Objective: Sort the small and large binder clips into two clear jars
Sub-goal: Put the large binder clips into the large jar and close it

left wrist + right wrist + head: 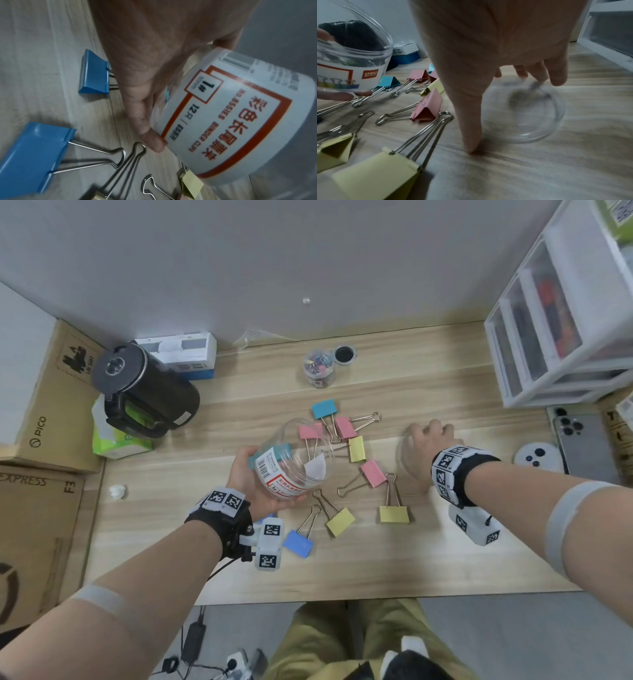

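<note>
The left hand (248,481) grips the large clear jar (291,460), tilted just above the desk (445,559). Large binder clips (373,473) lie scattered around it. Right of the jar, the right hand (426,448) reaches with loose fingers over a blurred clear lid (523,115).

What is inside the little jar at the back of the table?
The little jar is packed with small colourful binder clips, pink, blue and purple among them. It stands open, its black lid beside it. The clips deeper inside are hidden.

Large clips (374,473): pink, yellow, blue, teal, silver wire handles
Jar (291,463): clear, white label bordered red
Desk (445,559): pale wood grain
Wristbands (450,470): black-and-white square markers
</note>
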A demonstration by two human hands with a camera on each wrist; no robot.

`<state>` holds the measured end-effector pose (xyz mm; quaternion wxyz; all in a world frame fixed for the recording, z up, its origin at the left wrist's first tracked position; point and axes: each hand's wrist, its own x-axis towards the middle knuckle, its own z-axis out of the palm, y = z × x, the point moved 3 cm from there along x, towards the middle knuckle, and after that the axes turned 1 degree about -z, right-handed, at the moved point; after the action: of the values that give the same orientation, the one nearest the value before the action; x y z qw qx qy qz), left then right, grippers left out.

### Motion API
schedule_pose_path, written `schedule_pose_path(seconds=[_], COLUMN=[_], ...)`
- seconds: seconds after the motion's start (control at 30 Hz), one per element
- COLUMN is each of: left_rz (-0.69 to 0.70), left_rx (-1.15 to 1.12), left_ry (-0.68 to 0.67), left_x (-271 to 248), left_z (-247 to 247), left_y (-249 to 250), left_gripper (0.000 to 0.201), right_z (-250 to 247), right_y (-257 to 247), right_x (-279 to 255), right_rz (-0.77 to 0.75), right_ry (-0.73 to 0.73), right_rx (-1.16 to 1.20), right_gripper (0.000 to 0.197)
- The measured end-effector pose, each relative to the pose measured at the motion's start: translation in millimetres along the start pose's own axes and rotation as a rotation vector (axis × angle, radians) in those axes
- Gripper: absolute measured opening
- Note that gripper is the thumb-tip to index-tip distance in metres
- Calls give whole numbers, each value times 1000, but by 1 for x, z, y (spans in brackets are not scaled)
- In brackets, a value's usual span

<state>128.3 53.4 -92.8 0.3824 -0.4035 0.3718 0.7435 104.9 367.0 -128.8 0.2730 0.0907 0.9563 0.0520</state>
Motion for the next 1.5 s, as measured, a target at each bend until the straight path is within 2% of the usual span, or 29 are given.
schedule_pose_path(seconds=[0.13,0.2,0.3,0.37,0.43,0.57,0.63,0.8,0.93,1.0,1.1,1.17,1.27,1.5], left_rz=[18,33,51,61,68,79,81,81,81,87,102,112,103,80], left_rx=[7,16,28,39,48,46,33,18,16,26,34,35,47,79], left_ry=[29,33,0,-15,-17,8,17,41,50,61,50,44,47,78], left_x=[1,-1,-6,-8,-9,-8,-9,-9,-11,-12,-14,-15,-14,-12], left_z=[2,7,19,25,27,25,24,17,15,16,19,21,20,7], left_y=[3,5,9,12,15,20,20,15,17,19,24,26,26,22], left_gripper=[75,74,73,74,77,77,76,73,74,74,74,73,75,77], right_z=[-13,-23,-31,-26,-21,-9,-4,2,-7,-13,-18,-20,-17,-4], right_y=[-7,-15,-31,-38,-40,-40,-41,-47,-50,-51,-49,-49,-50,-54], right_x=[-2,-7,-23,-33,-43,-55,-58,-58,-57,-52,-44,-41,-34,-24], right_rz=[-145,-309,-636,-798,-895,-1003,-1029,-1045,-1004,-976,-899,-870,-821,-699], right_ry=[75,89,109,70,10,-5,-7,-3,26,-5,-107,-78,-14,-68], right_rx=[-97,-107,-109,-163,-223,-370,-430,-469,-279,-162,-101,-81,-135,-270], right_gripper=[56,64,71,74,79,85,81,55,55,55,55,57,55,40])
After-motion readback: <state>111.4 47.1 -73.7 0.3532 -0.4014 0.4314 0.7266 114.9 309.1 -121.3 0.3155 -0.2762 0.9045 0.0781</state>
